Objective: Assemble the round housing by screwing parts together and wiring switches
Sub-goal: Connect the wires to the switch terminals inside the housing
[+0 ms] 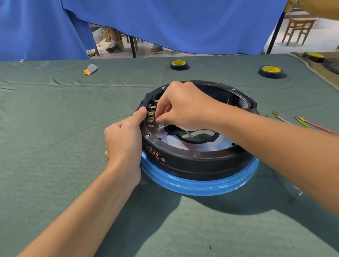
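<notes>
Round housing (199, 160), one black ring seated on a blue base, sits right of middle on the green-clothed table (37, 122), well apart from every edge. At far left the cloth lies wide and open, with one small orange-and-grey scrap (90, 69) near the far edge. The left hand (123, 142) grips the housing's outer left wall, its fingers curled round it and its thumb pressing on the rim. Inside that wall stands a row of brass switch terminals (151, 117). The right hand (183, 107) reaches into the ring, its fingertips pinching what looks like the end of a thin white wire (188, 133) at those terminals. Three tape rolls lie beyond: one (177, 65) behind the housing, one (270, 71) to its right, and one (313, 57) past the cloth's right edge. Loose wires (320, 128), at least four, lie just right of the right forearm. A blue curtain (172, 11) hangs along the table's far edge.
</notes>
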Motion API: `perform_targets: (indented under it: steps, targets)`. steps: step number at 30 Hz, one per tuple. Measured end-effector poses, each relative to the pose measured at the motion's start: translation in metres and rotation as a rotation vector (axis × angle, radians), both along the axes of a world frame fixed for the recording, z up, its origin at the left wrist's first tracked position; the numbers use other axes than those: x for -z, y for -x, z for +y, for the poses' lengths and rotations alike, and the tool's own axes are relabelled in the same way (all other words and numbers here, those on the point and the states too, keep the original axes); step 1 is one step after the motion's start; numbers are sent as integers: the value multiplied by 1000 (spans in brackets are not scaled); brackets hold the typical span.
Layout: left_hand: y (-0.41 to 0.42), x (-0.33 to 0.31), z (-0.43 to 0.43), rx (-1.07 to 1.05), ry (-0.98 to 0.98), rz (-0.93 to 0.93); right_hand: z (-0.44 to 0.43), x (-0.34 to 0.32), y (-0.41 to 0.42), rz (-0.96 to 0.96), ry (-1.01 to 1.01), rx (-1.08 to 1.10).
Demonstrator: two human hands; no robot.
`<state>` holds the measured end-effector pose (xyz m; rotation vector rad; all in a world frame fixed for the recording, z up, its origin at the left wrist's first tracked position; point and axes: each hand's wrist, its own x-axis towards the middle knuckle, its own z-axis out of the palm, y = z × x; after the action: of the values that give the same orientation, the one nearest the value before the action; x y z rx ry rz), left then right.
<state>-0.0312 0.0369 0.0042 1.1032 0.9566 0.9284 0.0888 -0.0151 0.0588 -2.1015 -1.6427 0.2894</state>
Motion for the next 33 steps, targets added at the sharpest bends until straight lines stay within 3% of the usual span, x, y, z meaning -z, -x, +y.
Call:
perform_targets:
  steps: [21, 28, 33]
  targets:
    - [-2, 7, 13, -31, 21, 14, 23, -1, 7, 391, -47, 456]
    - [-3, 8, 9, -40, -49, 30, 2, -7, 7, 167, 15, 176]
    - [1, 7, 2, -169, -172, 186, -3, -7, 12, 58, 69, 93]
